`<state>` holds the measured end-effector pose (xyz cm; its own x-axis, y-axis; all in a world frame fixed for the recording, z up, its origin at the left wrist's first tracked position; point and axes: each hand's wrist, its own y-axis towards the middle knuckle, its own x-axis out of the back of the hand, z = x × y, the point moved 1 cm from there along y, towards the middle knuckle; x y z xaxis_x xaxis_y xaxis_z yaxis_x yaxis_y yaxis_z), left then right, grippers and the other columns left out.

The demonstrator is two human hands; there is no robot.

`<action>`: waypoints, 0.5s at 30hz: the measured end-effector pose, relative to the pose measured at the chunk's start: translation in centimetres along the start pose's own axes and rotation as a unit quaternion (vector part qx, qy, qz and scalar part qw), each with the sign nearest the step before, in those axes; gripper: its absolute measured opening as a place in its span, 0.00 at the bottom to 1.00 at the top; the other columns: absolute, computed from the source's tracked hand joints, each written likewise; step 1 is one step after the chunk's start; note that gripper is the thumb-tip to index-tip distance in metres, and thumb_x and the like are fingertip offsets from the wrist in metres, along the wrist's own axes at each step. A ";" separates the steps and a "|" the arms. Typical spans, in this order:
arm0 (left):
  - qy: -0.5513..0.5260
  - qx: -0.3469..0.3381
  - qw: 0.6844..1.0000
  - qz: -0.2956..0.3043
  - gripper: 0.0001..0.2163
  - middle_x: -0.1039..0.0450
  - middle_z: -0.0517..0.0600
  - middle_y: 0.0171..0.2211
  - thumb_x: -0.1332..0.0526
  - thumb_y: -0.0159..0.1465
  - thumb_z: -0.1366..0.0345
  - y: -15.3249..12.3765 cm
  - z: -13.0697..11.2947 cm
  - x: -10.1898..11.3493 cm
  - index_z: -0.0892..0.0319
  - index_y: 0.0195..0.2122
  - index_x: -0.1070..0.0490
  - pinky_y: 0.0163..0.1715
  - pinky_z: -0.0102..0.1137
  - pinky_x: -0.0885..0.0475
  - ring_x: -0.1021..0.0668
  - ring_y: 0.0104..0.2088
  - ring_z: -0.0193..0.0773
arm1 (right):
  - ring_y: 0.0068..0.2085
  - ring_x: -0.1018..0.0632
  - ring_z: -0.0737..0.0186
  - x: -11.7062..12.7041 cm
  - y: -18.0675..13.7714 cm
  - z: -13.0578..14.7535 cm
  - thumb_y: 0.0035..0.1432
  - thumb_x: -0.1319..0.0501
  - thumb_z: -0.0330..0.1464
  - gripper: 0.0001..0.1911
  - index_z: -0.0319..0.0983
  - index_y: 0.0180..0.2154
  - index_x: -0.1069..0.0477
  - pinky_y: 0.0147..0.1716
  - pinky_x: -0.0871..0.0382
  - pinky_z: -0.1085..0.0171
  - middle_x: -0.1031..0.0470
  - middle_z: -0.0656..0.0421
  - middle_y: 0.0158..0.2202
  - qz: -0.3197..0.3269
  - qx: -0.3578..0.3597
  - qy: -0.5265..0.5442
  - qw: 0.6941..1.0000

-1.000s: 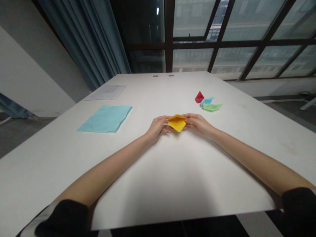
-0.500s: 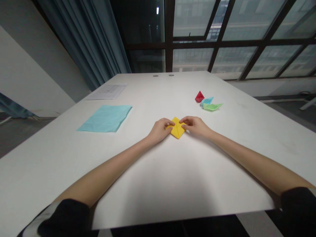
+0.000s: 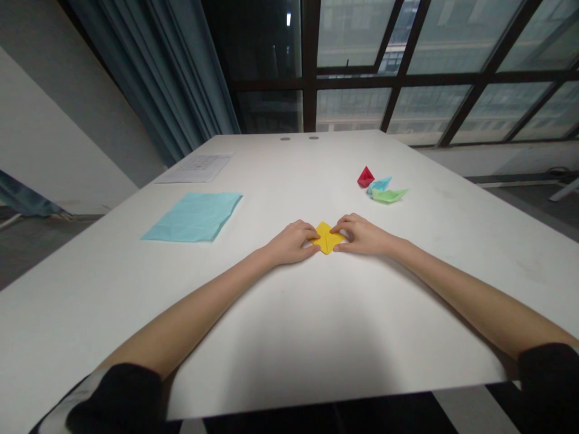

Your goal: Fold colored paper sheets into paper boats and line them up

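A folded yellow paper (image 3: 326,238) lies flat on the white table (image 3: 316,337) between my two hands. My left hand (image 3: 292,241) presses on its left part with curled fingers. My right hand (image 3: 362,235) presses on its right part, fingertips pinched at the fold. Only the middle of the yellow paper shows; both sides are covered by my fingers.
A light blue paper sheet (image 3: 194,216) lies to the left. A printed white sheet (image 3: 196,168) lies further back. Three small folded paper figures stand at the right: red (image 3: 365,177), light blue (image 3: 380,184), green (image 3: 389,194). Windows and a curtain stand behind the table.
The yellow paper, held open and slightly raised a second ago, has been flattened onto the table. Both hands have closed in over it and shifted slightly nearer to me.
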<state>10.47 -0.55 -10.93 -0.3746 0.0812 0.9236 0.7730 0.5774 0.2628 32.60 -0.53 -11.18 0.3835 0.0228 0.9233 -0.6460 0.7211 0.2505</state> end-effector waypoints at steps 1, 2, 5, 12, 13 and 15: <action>0.001 -0.005 1.000 0.002 0.14 0.26 0.56 0.41 0.42 0.59 0.60 -0.1 0.0 0.1 0.62 0.43 0.27 0.46 0.36 0.35 0.27 0.44 0.43 | 0.43 0.28 0.52 0.0 0.0 0.0 0.49 0.38 0.45 0.24 0.36 0.44 0.27 0.46 0.37 0.55 0.26 0.50 0.40 0.004 0.000 -0.001 1.000; 0.002 -0.008 1.000 0.003 0.15 0.26 0.56 0.41 0.41 0.59 0.58 -0.1 0.1 0.1 0.62 0.43 0.27 0.46 0.36 0.35 0.27 0.43 0.43 | 0.43 0.28 0.53 0.0 0.1 0.0 0.50 0.38 0.46 0.24 0.36 0.44 0.27 0.46 0.37 0.55 0.26 0.51 0.39 0.007 0.001 -0.001 1.000; -0.002 -0.013 1.000 0.004 0.16 0.26 0.55 0.40 0.40 0.57 0.56 -0.1 0.1 0.2 0.62 0.42 0.27 0.45 0.35 0.35 0.27 0.43 0.43 | 0.42 0.27 0.53 0.1 0.1 0.1 0.52 0.40 0.46 0.23 0.36 0.43 0.26 0.44 0.37 0.58 0.25 0.52 0.38 0.014 0.007 0.002 1.000; -0.077 0.085 0.992 -0.056 0.10 0.25 0.50 0.33 0.45 0.62 0.62 0.3 0.0 -0.2 0.60 0.37 0.27 0.39 0.32 0.33 0.25 0.36 0.38 | 0.39 0.27 0.58 0.2 0.4 0.4 0.62 0.50 0.38 0.17 0.37 0.38 0.25 0.41 0.38 0.61 0.23 0.54 0.35 0.014 -0.021 0.039 0.999; -0.096 0.107 0.987 -0.069 0.09 0.25 0.49 0.33 0.45 0.61 0.64 0.3 0.0 -0.4 0.59 0.39 0.28 0.38 0.31 0.33 0.25 0.35 0.37 | 0.38 0.27 0.59 0.1 0.5 0.5 0.62 0.50 0.37 0.17 0.37 0.37 0.25 0.40 0.37 0.62 0.23 0.54 0.34 0.006 -0.038 0.040 0.998; -0.135 0.139 0.978 -0.084 0.09 0.25 0.47 0.31 0.44 0.60 0.66 0.4 -0.1 -0.7 0.59 0.42 0.31 0.36 0.30 0.32 0.25 0.32 0.35 | 0.35 0.27 0.61 -0.2 0.5 0.5 0.60 0.48 0.36 0.15 0.38 0.38 0.26 0.36 0.37 0.64 0.24 0.56 0.32 -0.016 -0.077 0.045 0.996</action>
<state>11.08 -0.43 -11.46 -0.6342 0.1556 0.7573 0.5340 0.7965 0.2835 31.86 -0.52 -11.04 0.4636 0.0554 0.8843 -0.5272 0.8194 0.2250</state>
